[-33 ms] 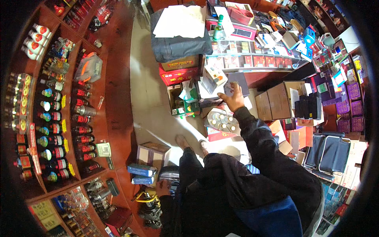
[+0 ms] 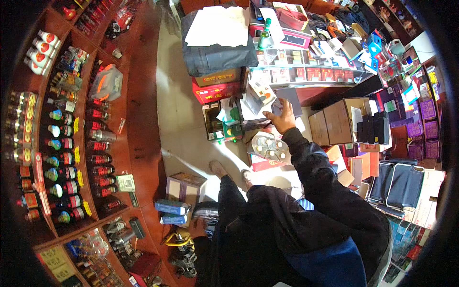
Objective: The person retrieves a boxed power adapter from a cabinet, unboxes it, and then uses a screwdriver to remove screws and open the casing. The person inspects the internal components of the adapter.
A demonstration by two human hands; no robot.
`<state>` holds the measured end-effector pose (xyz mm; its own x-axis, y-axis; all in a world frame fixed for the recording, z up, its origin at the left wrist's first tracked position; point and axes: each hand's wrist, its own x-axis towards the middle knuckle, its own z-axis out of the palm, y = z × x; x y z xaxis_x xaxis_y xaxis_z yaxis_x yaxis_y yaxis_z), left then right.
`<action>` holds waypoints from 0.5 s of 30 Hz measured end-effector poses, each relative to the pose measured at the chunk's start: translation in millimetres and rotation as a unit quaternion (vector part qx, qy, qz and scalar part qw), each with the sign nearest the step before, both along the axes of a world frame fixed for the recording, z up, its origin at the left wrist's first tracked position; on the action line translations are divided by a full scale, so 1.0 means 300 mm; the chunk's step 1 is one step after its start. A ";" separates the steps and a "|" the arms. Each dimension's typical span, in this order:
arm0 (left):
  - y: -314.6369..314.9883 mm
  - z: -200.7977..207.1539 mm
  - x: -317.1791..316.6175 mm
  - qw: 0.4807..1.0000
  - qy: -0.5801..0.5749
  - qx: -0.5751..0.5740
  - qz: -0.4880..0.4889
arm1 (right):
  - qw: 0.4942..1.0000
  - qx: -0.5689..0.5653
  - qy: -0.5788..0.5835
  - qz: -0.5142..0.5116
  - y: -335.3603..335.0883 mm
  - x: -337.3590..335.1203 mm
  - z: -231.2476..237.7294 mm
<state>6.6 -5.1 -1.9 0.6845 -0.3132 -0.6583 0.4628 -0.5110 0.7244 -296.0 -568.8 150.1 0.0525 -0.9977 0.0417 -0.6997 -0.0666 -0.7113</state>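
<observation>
My right hand (image 2: 283, 117) reaches forward with its thumb and fingers apart and nothing visible in them. It is beside a white box (image 2: 260, 95) and over the edge of a dark grey box (image 2: 289, 99); I cannot tell whether it touches either. Below the hand, several capped bottles (image 2: 270, 145) stand together in a clear wrap on a red and white carton (image 2: 264, 164). Low at my left side hangs my left hand (image 2: 198, 226), dim and partly blurred, its fingers loosely stretched, with no held thing visible. Nearest to it are blue boxes (image 2: 173, 207).
Shelves of dark bottles (image 2: 101, 159) line the left. Ahead stands a glass counter (image 2: 306, 57) bearing a green bottle (image 2: 264, 34) and clutter. Brown cartons (image 2: 334, 123) and a folded black chair (image 2: 399, 184) are at the right. A yellow-handled item (image 2: 178, 238) lies low left.
My left foot has shifted slightly to the left and forward. Both hands stay nearly where they were.
</observation>
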 end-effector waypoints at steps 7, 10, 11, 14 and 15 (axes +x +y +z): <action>-0.184 0.000 0.270 0.995 0.090 -0.040 -0.026 | 0.996 0.016 0.084 -0.027 -0.177 0.121 -0.131; -0.271 0.032 0.416 0.989 -0.103 0.008 -0.103 | 0.989 0.041 0.122 -0.067 -0.211 0.133 -0.169; -0.294 0.050 0.474 0.994 -0.060 -0.019 -0.086 | 0.990 0.024 0.119 -0.067 -0.216 0.138 -0.187; -0.347 0.091 0.558 0.997 -0.069 0.007 -0.023 | 0.991 0.006 0.109 -0.073 -0.236 0.121 -0.225; -0.348 0.097 0.604 0.998 -0.041 0.030 -0.027 | 0.991 0.013 0.107 -0.080 -0.231 0.114 -0.236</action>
<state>187.7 -109.6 27.3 0.7199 -0.3123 -0.6198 0.3747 -0.5768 0.7258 -261.9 -638.0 79.4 -0.1006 -0.9947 0.0198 -0.8354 0.0737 -0.5447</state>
